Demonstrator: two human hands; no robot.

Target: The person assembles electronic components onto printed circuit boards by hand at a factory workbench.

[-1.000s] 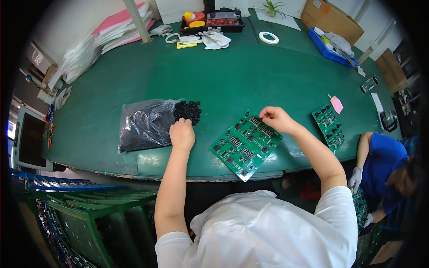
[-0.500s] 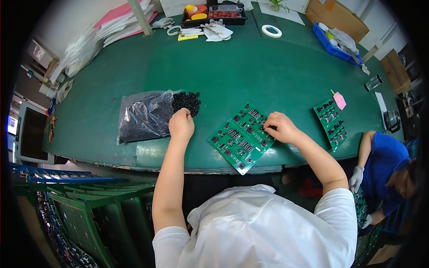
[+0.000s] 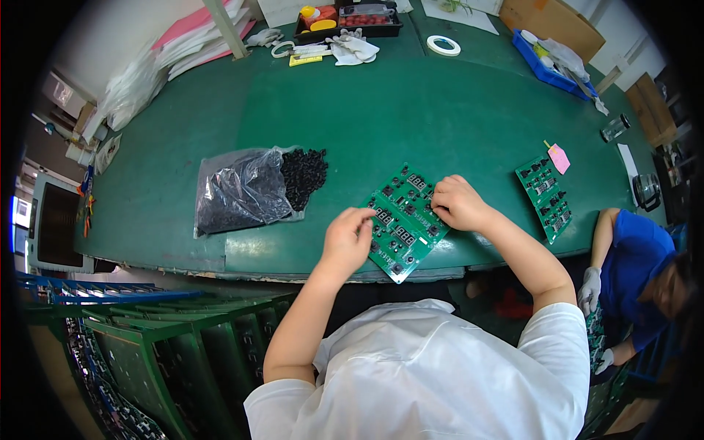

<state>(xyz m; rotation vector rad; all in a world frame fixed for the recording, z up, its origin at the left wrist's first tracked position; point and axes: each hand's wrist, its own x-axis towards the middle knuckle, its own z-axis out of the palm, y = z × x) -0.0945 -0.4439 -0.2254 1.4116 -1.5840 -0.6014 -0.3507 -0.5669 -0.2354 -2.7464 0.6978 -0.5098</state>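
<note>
A green circuit board [image 3: 402, 215] with several digit displays and small black parts lies turned at an angle in front of me. My left hand [image 3: 347, 240] is over the board's left edge, its fingers curled and the fingertips by a display; anything in them is too small to make out. At the board's right edge, my right hand [image 3: 460, 204] is closed in a pinch over the board, and its fingertips hide what they hold. Small black plastic pieces [image 3: 305, 176] spill from the mouth of a clear plastic bag [image 3: 242, 192] left of the board.
A second circuit board [image 3: 544, 196] with a pink tag [image 3: 559, 158] lies to the right. A co-worker in blue [image 3: 632, 249], wearing gloves, sits at the lower right. Along the far side are a tape roll [image 3: 444, 45], gloves [image 3: 353, 48] and a blue tray [image 3: 546, 70].
My left hand has moved from the pile of black pieces rightward and nearer to me, onto the board's left edge. My right hand has stayed at the board's right side.
</note>
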